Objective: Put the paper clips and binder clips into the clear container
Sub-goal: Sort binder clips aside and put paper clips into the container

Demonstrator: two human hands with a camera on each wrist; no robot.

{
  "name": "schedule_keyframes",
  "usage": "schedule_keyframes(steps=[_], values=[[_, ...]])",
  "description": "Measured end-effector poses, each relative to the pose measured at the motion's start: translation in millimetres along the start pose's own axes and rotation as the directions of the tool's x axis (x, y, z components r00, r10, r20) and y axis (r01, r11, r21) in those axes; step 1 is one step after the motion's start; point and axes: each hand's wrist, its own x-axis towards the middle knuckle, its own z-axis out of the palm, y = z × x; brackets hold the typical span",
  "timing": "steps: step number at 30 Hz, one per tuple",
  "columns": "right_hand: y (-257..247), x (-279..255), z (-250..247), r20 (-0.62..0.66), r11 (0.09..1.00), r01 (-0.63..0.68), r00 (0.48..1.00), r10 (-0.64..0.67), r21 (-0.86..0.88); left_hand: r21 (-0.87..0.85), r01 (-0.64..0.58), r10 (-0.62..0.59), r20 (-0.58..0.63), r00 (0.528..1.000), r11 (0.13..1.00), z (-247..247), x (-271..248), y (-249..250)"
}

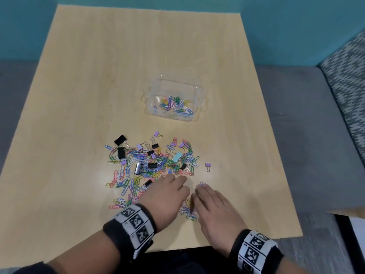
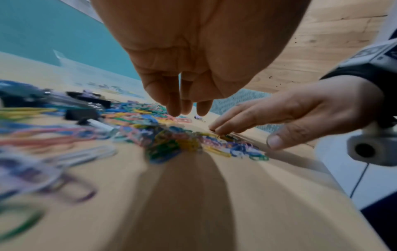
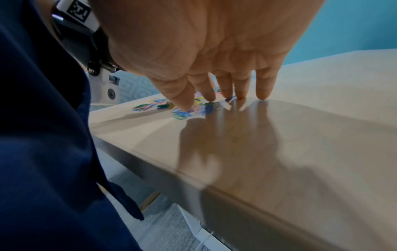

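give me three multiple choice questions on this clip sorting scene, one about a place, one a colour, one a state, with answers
1. Where does the clear container stand relative to the clip pile?
A. on the far side of it
B. between it and the person
C. on top of it

2. What colour is the lone binder clip lying apart, right of the pile?
A. black
B. purple
C. yellow

3. What is inside the container?
A. nothing
B. only black binder clips
C. coloured paper clips

Answers: 1 A, the head view shows it farther up the table than the pile. 2 B, its body is purple. 3 C, a small heap of coloured paper clips lies on its floor.
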Motion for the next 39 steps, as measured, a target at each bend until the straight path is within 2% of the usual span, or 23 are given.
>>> schedule_keyframes(steps=[3,8,12,16,21,26,29,32,35,39], values=[[-3.0,11.1,-6.7,-0.029,0.998,0.069,0.997,-0.069,-0.015,0.004,0.01,-0.01,0.001,1.0,1.0,7.3,-14.6,-3.3],[5.4,41.7,-23.8,-0.059,0.999,-0.026,0.998,0.023,-0.037,0.041,0.041,-0.039,-0.043,0.998,0.998,7.1,-6.1,0.9],[14.8,57.7,-24.5,-0.039,0.996,-0.024,0.999,0.021,-0.083,0.063,0.036,-0.035,-0.022,0.999,0.997,10.9,4.1,-0.1],[17.0,47.8,-21.1,0.005,0.99,-0.033,0.999,0.034,-0.137,0.124,0.019,-0.02,0.001,1.0,0.992,12.0,-3.1,-3.6],[13.5,41.3,-26.5,0.015,0.994,0.003,1.0,-0.002,-0.114,0.143,-0.046,0.046,-0.001,0.999,0.989,18.2,-21.7,-7.0],[19.4,80.5,-40.7,-0.004,0.993,0.067,0.998,-0.068,-0.098,0.141,-0.058,0.062,-0.023,0.998,0.988,19.2,-25.3,-7.4],[23.2,99.3,-51.2,0.04,0.985,0.117,0.993,-0.113,-0.13,0.142,-0.061,0.069,-0.052,0.996,0.988,18.7,-22.8,-5.9],[24.5,106.7,-54.8,0.048,0.977,0.159,0.987,-0.153,-0.141,0.13,-0.024,0.035,-0.084,0.996,0.991,14.6,-14.3,-4.4],[27.2,105.2,-57.1,0.017,0.988,0.127,0.992,-0.126,-0.093,0.122,0.029,-0.016,-0.103,0.995,0.992,14.9,-1.3,-6.6],[33.3,95.6,-52.5,0.034,0.974,0.131,0.991,-0.127,-0.185,0.136,0.06,-0.045,-0.112,0.993,0.989,17.7,8.2,-11.0]])
